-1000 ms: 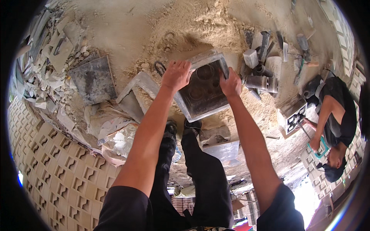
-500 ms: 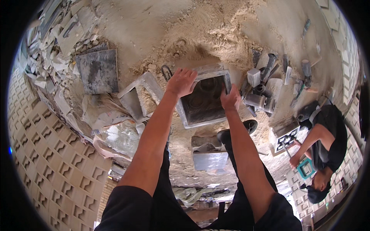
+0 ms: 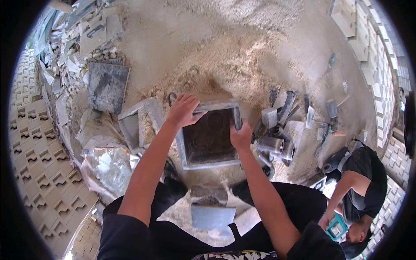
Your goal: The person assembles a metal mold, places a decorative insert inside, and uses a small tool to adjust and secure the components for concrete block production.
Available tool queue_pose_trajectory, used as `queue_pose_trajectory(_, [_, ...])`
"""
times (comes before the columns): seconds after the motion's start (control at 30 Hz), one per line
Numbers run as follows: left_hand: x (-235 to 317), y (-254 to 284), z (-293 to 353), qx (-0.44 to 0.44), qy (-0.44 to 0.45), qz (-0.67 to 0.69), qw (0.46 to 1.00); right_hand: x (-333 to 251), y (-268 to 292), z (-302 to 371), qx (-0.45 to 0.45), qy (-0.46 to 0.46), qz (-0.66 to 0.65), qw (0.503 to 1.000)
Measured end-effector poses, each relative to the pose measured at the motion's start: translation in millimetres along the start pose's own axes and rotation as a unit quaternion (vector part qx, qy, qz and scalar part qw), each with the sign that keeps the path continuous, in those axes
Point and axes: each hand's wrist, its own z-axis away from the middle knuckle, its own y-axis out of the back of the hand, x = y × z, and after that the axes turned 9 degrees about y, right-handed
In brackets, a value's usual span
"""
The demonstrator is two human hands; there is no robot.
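A grey, square box-shaped mould (image 3: 186,152) with thick walls lies in front of me on the sandy ground, its dark inside facing up. Round marks show faintly on its floor. The far left corner of the mould is gripped by my left hand (image 3: 183,112), fingers bent over the rim. My right hand (image 3: 241,136) clasps the right wall, the thumb over the rim. Left of the mould, an open grey frame (image 3: 129,126) with sand inside leans at a slant. A thin metal loop (image 3: 172,98) stands by my left hand.
A dark square plate (image 3: 108,88) lies at the far left by rubble. Metal tubes (image 3: 272,145) and hand tools (image 3: 331,112) lie to the right. A block (image 3: 212,216) sits between my feet. At the right a co-worker (image 3: 364,182) bends near a teal frame (image 3: 336,227). Patterned blocks (image 3: 41,164) are stacked at left.
My legs have gone from fairly straight to bent and spread, and my view has shifted. Both hands stay on the mould, which keeps about the same place among its neighbours.
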Motion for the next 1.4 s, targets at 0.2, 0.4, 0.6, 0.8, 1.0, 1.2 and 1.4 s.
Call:
queue_pose_trajectory(0.2, [24,10,11,0.075,0.086,0.027,0.993,17,-2,-17,0.02,0.084,0.042,0.995])
queue_pose_trajectory(0.4, [41,-8,41,0.113,0.19,-0.04,0.974,21,12,-27,-0.027,0.18,0.071,0.981])
queue_pose_trajectory(0.6, [51,18,50,0.034,0.257,-0.065,0.964,21,33,-27,-0.048,0.188,0.113,0.975])
queue_pose_trajectory(0.8, [42,25,100,0.008,0.485,0.044,0.873,22,45,-24,-0.109,0.116,0.111,0.981])
queue_pose_trajectory(1.0, [84,-19,115,0.098,0.497,0.103,0.856,28,48,-10,-0.114,0.132,0.107,0.979])
queue_pose_trajectory(1.2, [78,11,127,0.081,0.499,0.112,0.856,-26,69,16,-0.153,0.146,0.139,0.967])
queue_pose_trajectory(1.4, [50,-16,116,0.059,0.475,0.181,0.859,-102,106,39,-0.075,0.269,0.143,0.949])
